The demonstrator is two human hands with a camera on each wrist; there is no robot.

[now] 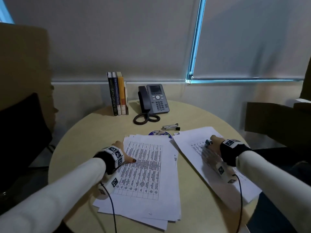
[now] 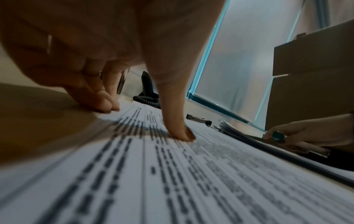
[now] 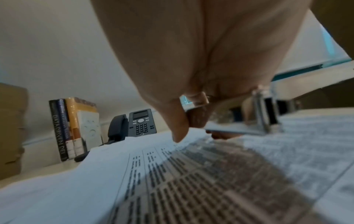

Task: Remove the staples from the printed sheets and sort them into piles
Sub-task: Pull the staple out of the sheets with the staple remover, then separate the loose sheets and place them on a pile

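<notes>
Plainly, nothing on the round table (image 1: 80, 132) acts as a container; the paper lies loose in two heaps. The left pile (image 1: 144, 174) is a fanned stack of printed sheets with a table grid on top. The right pile (image 1: 193, 145) sits just beside it, angled away.

The left hand (image 1: 125, 154) rests on the left pile's upper left part, fingers fairly straight, thumb pressing the top sheet and holding nothing. The right hand (image 1: 214, 142) lies on the right pile, fingers curled round a metal staple remover (image 3: 235, 128) with a teal part.

From the head view, a silver stapler (image 1: 170, 126) lies beyond the piles, with a round printed disc (image 1: 159, 133) partly under the left pile's far edge. A desk phone (image 1: 154, 99) and upright books (image 1: 117, 94) stand at the back.

Only the left wrist view shows the thumb tip (image 2: 184, 133) flat on the print and two fingertips (image 2: 107, 104) touching the sheet's far edge. Only the right wrist view shows the remover's metal body lying low over the paper; the motion blur there hides whether its tip touches the sheet.
</notes>
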